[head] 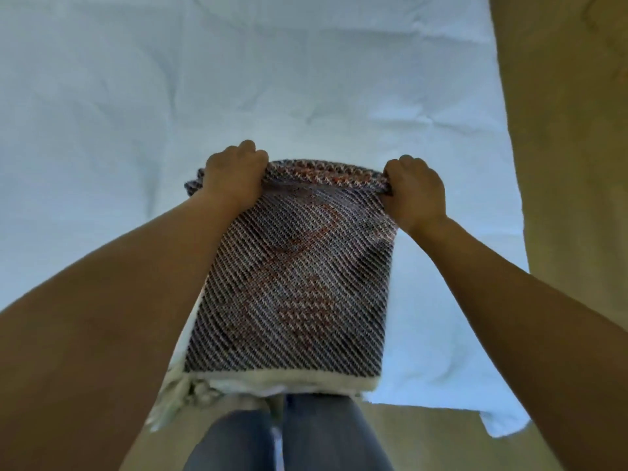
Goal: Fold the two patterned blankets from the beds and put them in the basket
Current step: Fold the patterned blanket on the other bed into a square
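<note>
A bed with a white, creased sheet fills the background.

Left grip: fingers are curled over and clamped on the top left corner of the blanket. The knuckles are up and the forearm reaches forward.

Blanket: folded to a narrow panel and held up by its top edge between both grips. It appears to hang at the bed's near edge, in front of the legs. A pale fringe shows at lower left.

Handling, as a judgement: woven, soft and limp, light to moderate in weight, neither slippery nor fragile. It will sag wherever it is unsupported (layers may slide apart if only one is pinched). Take hold at the corners of the folded edge, through all layers.

Right grip: clamped on the top right corner, with cloth bunched under the fingers. The wrist sits slightly lower than the left.

Tan floor lies right of the bed. No basket is in view.
</note>
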Available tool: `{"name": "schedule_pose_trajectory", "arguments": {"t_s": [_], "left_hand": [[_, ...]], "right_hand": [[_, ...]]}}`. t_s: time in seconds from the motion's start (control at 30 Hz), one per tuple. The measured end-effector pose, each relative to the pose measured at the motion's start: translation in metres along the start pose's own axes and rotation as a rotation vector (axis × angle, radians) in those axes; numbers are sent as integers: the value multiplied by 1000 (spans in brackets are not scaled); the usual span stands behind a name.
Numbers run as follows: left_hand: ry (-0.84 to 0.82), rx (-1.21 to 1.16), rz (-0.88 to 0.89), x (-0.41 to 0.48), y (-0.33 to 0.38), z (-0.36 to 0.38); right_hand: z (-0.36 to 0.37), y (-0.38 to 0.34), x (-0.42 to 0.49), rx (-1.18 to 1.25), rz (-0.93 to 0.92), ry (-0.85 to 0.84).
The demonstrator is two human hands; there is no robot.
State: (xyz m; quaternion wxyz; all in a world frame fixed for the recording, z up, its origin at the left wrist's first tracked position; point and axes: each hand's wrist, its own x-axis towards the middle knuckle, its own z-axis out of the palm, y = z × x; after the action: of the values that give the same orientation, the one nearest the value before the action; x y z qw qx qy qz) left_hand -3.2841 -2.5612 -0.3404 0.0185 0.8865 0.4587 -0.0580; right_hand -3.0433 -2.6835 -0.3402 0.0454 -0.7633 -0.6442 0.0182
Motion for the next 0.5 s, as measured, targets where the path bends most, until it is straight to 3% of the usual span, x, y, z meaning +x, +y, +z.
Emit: {"name": "schedule_pose_trajectory", "arguments": {"t_s": [0.3, 0.4, 0.5], "left_hand": [[227, -58, 214, -151, -3, -16], [284, -109, 290, -205, 2, 2], [226, -62, 333, -251, 3, 32]], "right_hand": [[-23, -56, -149, 11, 89, 44], [-14, -70, -197, 26, 87, -25], [12, -83, -234, 27, 82, -151]]}}
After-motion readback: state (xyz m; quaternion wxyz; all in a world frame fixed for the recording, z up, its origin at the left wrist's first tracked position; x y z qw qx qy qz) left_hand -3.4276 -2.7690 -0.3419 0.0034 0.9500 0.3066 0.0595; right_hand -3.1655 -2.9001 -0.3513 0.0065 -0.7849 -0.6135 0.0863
